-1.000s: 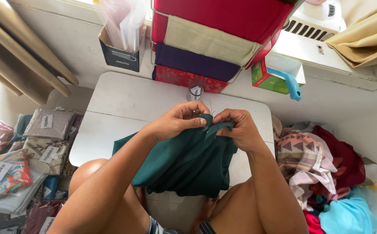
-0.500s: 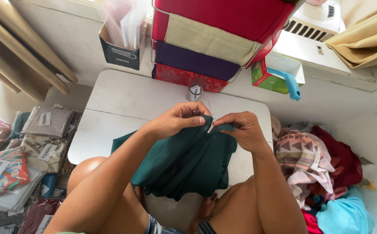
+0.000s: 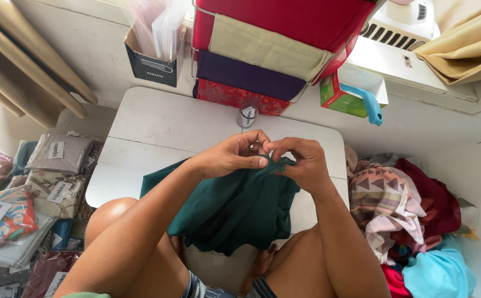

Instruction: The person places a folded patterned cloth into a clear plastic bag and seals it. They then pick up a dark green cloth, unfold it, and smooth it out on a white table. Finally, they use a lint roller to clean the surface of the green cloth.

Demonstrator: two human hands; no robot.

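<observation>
While the dark green cloth [image 3: 235, 207] drapes over the white surface [image 3: 157, 132] just below the small tape roll [image 3: 247, 116], the left hand [image 3: 235, 154] and right hand [image 3: 298, 163] have drawn closer together, both pinching its top edge.

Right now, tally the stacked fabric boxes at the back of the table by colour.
Red box: 1
Beige box: 1
Purple box: 1
Patterned red box: 1
Total: 4
</observation>
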